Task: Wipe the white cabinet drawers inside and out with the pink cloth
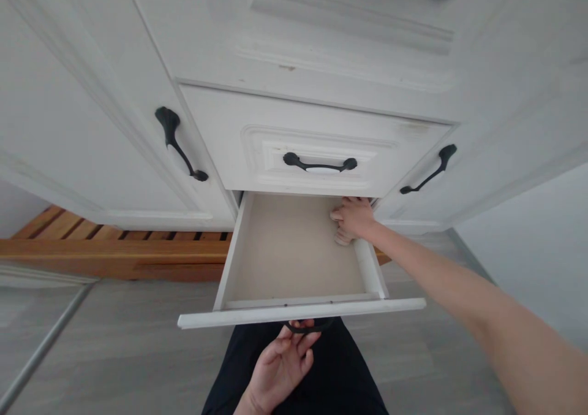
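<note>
A white drawer (303, 309) is pulled out low in a white cabinet, its pale beige bottom (294, 243) showing. My left hand (282, 363), palm up, has its fingers hooked around the black drawer handle (312, 327) at the front. Inside the drawer, my right hand (356, 217) is at the back right corner, beside the right side wall (370, 265). Its fingers are bent and pressed down. Something pale and bunched (343, 237) shows under the fingers, close in colour to the drawer bottom; I cannot make out what it is.
Above is a closed drawer with a black-and-white handle (319, 165). Cabinet doors with similar handles (179, 145) flank it on both sides. A slatted wooden bench (114, 252) stands under the cabinet at left. My legs in dark trousers (294, 378) are below, over the grey floor (151, 341).
</note>
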Available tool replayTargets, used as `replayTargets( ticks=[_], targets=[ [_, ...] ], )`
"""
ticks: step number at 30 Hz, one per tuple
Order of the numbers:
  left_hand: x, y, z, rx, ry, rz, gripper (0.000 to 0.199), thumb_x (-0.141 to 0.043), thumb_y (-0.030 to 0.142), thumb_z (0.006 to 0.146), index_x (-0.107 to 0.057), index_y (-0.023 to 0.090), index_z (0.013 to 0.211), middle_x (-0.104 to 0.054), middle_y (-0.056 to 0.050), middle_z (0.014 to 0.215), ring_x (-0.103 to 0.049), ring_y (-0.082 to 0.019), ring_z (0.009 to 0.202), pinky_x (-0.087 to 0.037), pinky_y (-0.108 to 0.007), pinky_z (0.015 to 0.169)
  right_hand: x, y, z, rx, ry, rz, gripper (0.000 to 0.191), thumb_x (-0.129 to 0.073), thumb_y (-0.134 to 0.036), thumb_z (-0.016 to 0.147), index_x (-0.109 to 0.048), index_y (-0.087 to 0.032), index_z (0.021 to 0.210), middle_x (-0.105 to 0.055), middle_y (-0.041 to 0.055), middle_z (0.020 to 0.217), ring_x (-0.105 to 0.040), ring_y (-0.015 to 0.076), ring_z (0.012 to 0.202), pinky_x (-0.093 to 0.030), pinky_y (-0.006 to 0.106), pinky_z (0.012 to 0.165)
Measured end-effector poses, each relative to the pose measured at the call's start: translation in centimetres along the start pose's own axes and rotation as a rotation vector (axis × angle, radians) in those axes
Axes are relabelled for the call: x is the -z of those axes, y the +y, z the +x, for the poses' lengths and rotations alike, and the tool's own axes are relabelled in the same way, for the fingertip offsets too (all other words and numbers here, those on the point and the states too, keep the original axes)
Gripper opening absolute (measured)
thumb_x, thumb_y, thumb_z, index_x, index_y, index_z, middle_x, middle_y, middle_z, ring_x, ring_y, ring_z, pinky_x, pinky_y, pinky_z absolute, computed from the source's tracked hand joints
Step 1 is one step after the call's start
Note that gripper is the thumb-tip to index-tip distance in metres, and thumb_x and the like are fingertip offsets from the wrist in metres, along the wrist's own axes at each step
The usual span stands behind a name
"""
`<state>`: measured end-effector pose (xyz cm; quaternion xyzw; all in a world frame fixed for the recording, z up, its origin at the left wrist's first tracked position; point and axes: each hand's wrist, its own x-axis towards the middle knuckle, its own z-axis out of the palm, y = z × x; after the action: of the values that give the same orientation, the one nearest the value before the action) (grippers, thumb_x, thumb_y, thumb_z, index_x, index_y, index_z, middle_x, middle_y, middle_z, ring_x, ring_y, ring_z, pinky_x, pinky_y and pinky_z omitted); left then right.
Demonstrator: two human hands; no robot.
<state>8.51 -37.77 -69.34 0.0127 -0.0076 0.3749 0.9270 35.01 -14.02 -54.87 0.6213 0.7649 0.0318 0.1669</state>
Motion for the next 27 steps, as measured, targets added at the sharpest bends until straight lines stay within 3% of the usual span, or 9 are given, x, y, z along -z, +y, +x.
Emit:
replayTargets(
  ticks=[3,8,13,18,21,24,27],
  targets=[
    [0.3,0.1,-0.1,0.011,0.014,0.016,0.043,-0.04,0.012,0.096,-0.071,0.028,0.121,-0.064,0.003,0.142,-0.055,-0.019,0.134,-0.043,-0.028,0.104,0.1,0.1,-2.7,0.088,0.019,-0.052,0.019,-0.056,-0.032,0.087,-0.073,-0.024,0.083,-0.065,0.0116,0.102,-0.047,0.0304,0.111,-0.031,0.042,0.087],
    [0.9,0.6,-0.3,0.035,0.028,0.053,0.045,-0.042,0.01,0.093,-0.069,0.027,0.124,-0.064,0.002,0.142,-0.056,-0.019,0.133,-0.044,-0.029,0.104,0.9,-0.3,-6.0,0.157,-0.07,-0.001,0.025,-0.052,-0.035,0.091,-0.075,-0.027,0.084,-0.065,0.0086,0.092,-0.049,0.0267,0.1,-0.026,0.036,0.075],
    [1.1,0.8,-0.5,0.061,-0.003,0.067,0.049,-0.042,0.009,0.092,-0.064,0.027,0.131,-0.059,0.003,0.147,-0.052,-0.02,0.136,-0.043,-0.031,0.106,2.0,-0.5,-9.1,0.273,-0.205,0.066,0.026,-0.052,-0.037,0.093,-0.076,-0.031,0.088,-0.066,0.0073,0.088,-0.051,0.0251,0.096,-0.023,0.034,0.071],
    [1.3,0.7,-0.3,0.064,-0.028,0.074,0.049,-0.04,0.01,0.092,-0.065,0.029,0.13,-0.057,0.004,0.149,-0.049,-0.021,0.139,-0.042,-0.031,0.107,2.3,-0.6,-11.7,0.318,-0.281,0.161,0.033,-0.052,-0.04,0.094,-0.073,-0.024,0.076,-0.067,0.0065,0.084,-0.055,0.0221,0.09,-0.027,0.032,0.073],
    [1.2,0.6,-0.2,0.055,-0.049,0.078,0.049,-0.039,0.011,0.093,-0.065,0.029,0.13,-0.055,0.004,0.15,-0.048,-0.02,0.14,-0.041,-0.031,0.107,2.2,-0.4,-12.1,0.346,-0.288,0.212,0.041,-0.045,-0.043,0.098,-0.074,-0.022,0.078,-0.067,0.0078,0.082,-0.057,0.022,0.086,-0.031,0.032,0.073],
    [0.9,0.7,-0.2,0.071,-0.057,0.084,0.05,-0.04,0.012,0.092,-0.063,0.029,0.134,-0.057,0.005,0.148,-0.048,-0.019,0.14,-0.043,-0.03,0.104,2.1,0.2,-11.2,0.378,-0.308,0.281,0.036,-0.048,-0.042,0.096,-0.073,-0.02,0.082,-0.066,0.007,0.082,-0.059,0.0207,0.083,-0.035,0.03,0.074],
    [0.7,0.7,-0.2,0.094,-0.045,0.087,0.052,-0.042,0.012,0.091,-0.06,0.028,0.137,-0.061,0.004,0.145,-0.049,-0.018,0.139,-0.043,-0.029,0.102,2.0,0.4,-9.2,0.245,-0.216,0.369,0.032,-0.046,-0.04,0.097,-0.07,-0.018,0.095,-0.066,0.0076,0.094,-0.06,0.0195,0.088,-0.039,0.028,0.078]
  ],
)
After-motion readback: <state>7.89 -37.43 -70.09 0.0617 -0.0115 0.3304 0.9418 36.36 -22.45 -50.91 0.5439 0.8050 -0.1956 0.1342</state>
